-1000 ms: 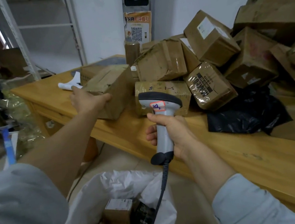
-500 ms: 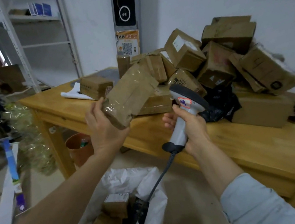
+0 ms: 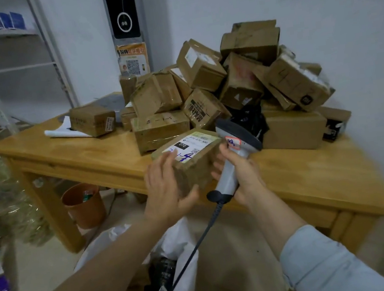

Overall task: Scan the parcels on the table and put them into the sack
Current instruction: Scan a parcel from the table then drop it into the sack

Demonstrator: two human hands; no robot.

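One orange bucket (image 3: 83,205): sits on the floor under the bench (image 3: 314,177), left end. Not part of the job.
Sack (image 3: 175,244): white, mouth open on the floor below both forearms, a few parcels already in it.
Left hand (image 3: 165,188): grip is spread, with the fingers flat on the parcel's left face and the thumb reaching along its bottom edge.
Parcel (image 3: 196,169): small brown box held over the bench's near edge between the two hands, long axis running roughly left to right, label up.
Label (image 3: 191,145): "070" in white on black and a big blue pen "4". The rest is too small to read.
Scanner (image 3: 235,144): its head is just right of the label, and its sticker scribble is unreadable.
Right hand (image 3: 242,175): grip is wrapped tight round the scanner handle, fingers touching the parcel's right end.
Pile (image 3: 238,77): lots of boxes are still heaped at the back.
Next, I reckon: swing the scanner head left onto the label, then the left hand, nearer the sack, drops the box in.
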